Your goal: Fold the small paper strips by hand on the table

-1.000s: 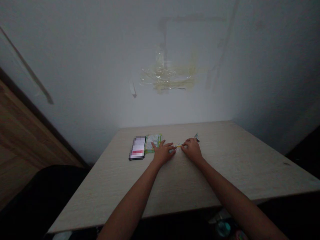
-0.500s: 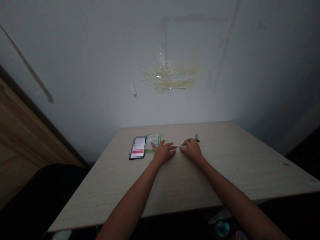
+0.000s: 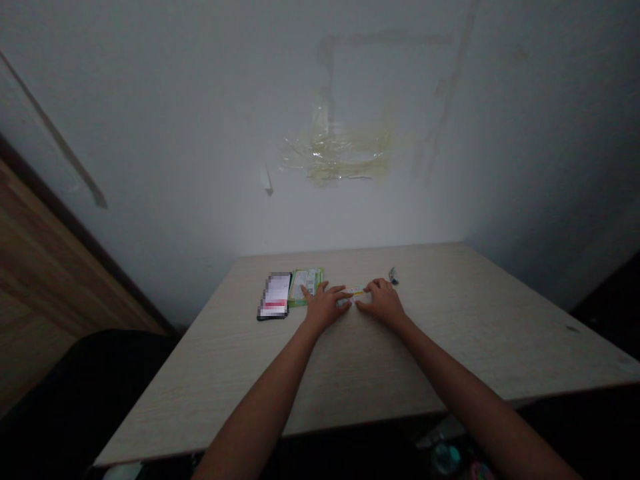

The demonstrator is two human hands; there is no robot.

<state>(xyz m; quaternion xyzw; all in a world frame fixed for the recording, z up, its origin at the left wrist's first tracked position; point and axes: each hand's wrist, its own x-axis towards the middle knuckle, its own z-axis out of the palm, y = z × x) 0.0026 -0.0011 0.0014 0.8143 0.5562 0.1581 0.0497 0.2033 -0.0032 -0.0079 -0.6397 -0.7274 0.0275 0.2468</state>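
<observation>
A small, flat printed strip, whitish with a yellow band, lies on the table between my hands. My left hand rests with its fingers spread, thumb and index finger on the strip's left end, little finger stretched over a green-and-white printed packet. Curled round the strip's right end is my right hand, thumb at its near edge and fingertips at its far edge. Both hands partly cover the strip, so its kind is unclear. Left of the packet lies a phone with its screen blurred out.
A small crumpled scrap lies just beyond my right hand. The pale wooden table meets a wall bearing old clear tape. A dark chair-like shape stands at the left. Below the front edge are partly hidden items.
My right thumb has shifted slightly left along the strip and farther from the index finger. My left hand has hardly moved.
</observation>
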